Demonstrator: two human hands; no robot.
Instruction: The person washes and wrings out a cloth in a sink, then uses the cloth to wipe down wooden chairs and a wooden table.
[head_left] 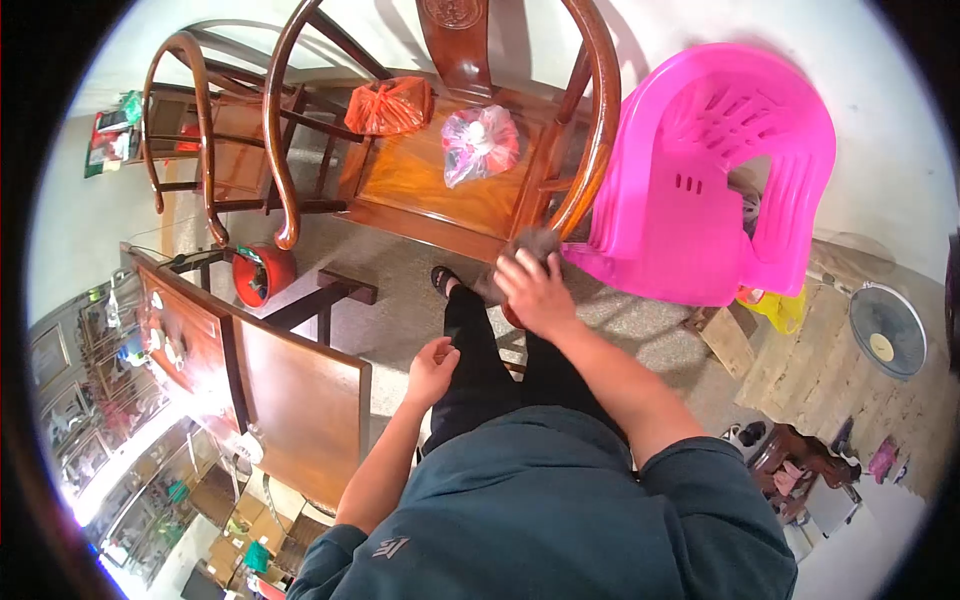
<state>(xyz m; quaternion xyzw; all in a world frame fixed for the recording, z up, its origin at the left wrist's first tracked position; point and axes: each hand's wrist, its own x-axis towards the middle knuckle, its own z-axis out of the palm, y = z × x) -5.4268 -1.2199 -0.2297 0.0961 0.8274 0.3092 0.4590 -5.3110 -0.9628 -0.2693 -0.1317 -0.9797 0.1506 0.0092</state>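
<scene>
My right hand [538, 292] is closed on a grey-brown cloth [535, 243], pressed at the front end of the right armrest of a glossy wooden armchair [425, 195]. Part of the cloth is covered by my fingers. Beside my left thigh, my left hand [433, 370] hangs with its fingers loosely curled, and nothing shows in it. On the chair's seat lie a tied orange plastic bag [390, 106] and a clear plastic bag [480, 146] with pinkish contents.
A pink plastic chair [690, 235] stands close on the right. To the left are a wooden table [300, 400], a red bucket [265, 275] and a second wooden chair [235, 165]. A round fan [888, 330] and a yellow bag [778, 308] are farther right.
</scene>
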